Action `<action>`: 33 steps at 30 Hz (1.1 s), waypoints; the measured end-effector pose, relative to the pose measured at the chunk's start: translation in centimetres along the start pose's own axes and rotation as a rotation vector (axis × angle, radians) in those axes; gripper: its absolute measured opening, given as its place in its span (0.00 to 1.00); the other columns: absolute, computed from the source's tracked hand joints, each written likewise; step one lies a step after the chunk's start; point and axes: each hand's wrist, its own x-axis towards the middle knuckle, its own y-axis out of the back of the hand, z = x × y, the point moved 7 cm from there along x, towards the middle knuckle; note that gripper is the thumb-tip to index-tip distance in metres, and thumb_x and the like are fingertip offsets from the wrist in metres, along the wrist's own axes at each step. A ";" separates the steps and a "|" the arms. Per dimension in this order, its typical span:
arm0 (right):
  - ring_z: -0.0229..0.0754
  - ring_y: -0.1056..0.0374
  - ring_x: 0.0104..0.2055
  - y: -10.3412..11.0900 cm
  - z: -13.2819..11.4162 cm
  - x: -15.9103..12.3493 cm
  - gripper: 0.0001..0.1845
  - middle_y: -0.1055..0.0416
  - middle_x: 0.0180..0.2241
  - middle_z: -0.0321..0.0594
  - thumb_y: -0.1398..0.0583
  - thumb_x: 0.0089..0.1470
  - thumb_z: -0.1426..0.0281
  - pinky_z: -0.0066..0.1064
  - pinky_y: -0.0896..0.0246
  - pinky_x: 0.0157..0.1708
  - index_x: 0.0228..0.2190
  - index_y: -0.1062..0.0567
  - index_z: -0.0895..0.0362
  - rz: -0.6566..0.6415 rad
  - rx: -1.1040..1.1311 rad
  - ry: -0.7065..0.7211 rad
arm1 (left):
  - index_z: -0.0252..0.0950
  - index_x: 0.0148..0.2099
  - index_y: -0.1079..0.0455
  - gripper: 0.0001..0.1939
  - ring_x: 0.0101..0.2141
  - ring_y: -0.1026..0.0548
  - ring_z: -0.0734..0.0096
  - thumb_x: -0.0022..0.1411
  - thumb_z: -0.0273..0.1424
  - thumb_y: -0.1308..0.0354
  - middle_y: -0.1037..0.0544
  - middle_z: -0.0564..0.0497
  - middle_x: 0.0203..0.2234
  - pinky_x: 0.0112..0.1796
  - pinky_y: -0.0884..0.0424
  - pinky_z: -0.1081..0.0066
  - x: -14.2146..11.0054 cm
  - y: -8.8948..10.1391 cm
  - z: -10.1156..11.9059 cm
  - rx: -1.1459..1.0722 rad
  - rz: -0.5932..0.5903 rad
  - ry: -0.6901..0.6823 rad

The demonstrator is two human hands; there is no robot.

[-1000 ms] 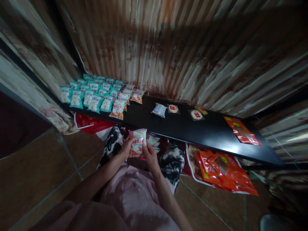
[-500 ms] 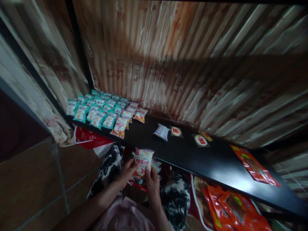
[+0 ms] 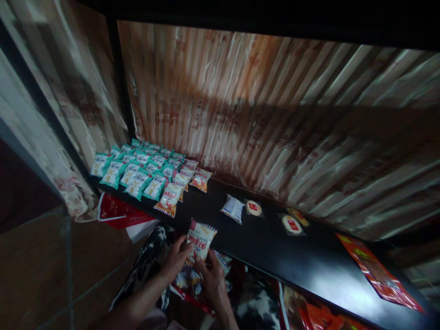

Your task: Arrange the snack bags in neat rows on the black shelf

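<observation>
Between my two hands I hold a white and orange snack bag (image 3: 200,236) with a striped edge, just in front of the black shelf (image 3: 261,238). My left hand (image 3: 178,257) grips its left side. On the lower right side, my right hand (image 3: 210,270) has its thumb on the bag's front. Beneath them, a red basket (image 3: 185,293) holds several more snack bags, partly hidden by my arms. Matching orange snack bags (image 3: 171,197) lie on the shelf beside rows of teal snack bags (image 3: 135,182).
On the shelf lie a face-down bag (image 3: 233,208), two round wrapped snacks (image 3: 253,207) and a flat red-orange packet (image 3: 378,270). A red basket (image 3: 123,213) stands under its left end. Orange packets (image 3: 319,316) sit below the front edge. A striped curtain (image 3: 220,101) hangs behind.
The held bag has moved slightly up and left, nearer the shelf's front edge, with both hands still on it. The camera view has tilted up, so the shelf appears lower.
</observation>
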 end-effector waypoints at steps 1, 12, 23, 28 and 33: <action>0.50 0.27 0.33 0.0 -0.3 0.4 0.26 0.22 0.34 0.46 0.38 0.46 0.53 0.35 0.32 0.31 0.40 0.24 0.59 0.007 -0.019 0.005 | 0.39 0.43 0.28 0.21 0.49 0.28 0.54 0.47 0.42 0.37 0.22 0.45 0.42 0.48 0.34 0.64 0.4 -0.1 0.4 0.018 0.002 -0.023; 0.47 0.28 0.31 0.0 -2.7 6.0 0.25 0.22 0.31 0.43 0.41 0.47 0.51 0.33 0.34 0.31 0.39 0.25 0.58 0.098 -0.103 0.026 | 0.38 0.46 0.31 0.17 0.45 0.26 0.59 0.55 0.38 0.42 0.24 0.44 0.43 0.47 0.33 0.63 5.0 -1.2 4.0 0.171 0.067 -0.313; 0.50 0.27 0.34 0.0 -3.0 11.4 0.27 0.23 0.34 0.47 0.46 0.49 0.50 0.35 0.36 0.33 0.40 0.26 0.58 0.181 -0.295 0.036 | 0.36 0.52 0.35 0.19 0.50 0.31 0.56 0.58 0.28 0.50 0.27 0.41 0.47 0.51 0.35 0.56 6.5 -2.9 6.3 0.576 0.188 -0.607; 0.50 0.27 0.36 -0.5 -3.2 13.9 0.28 0.23 0.34 0.49 0.48 0.50 0.52 0.35 0.37 0.34 0.41 0.26 0.60 0.207 -0.380 0.058 | 0.34 0.58 0.41 0.22 0.54 0.33 0.59 0.61 0.26 0.54 0.30 0.40 0.50 0.53 0.35 0.55 8.9 -3.5 5.4 0.598 0.208 -0.679; 0.49 0.27 0.36 -1.1 -3.5 16.1 0.26 0.23 0.35 0.49 0.48 0.51 0.54 0.33 0.37 0.34 0.42 0.26 0.60 0.208 -0.403 0.094 | 0.32 0.60 0.44 0.22 0.57 0.37 0.62 0.63 0.26 0.57 0.34 0.39 0.55 0.56 0.37 0.55 11.0 -3.9 5.2 0.657 0.227 -0.751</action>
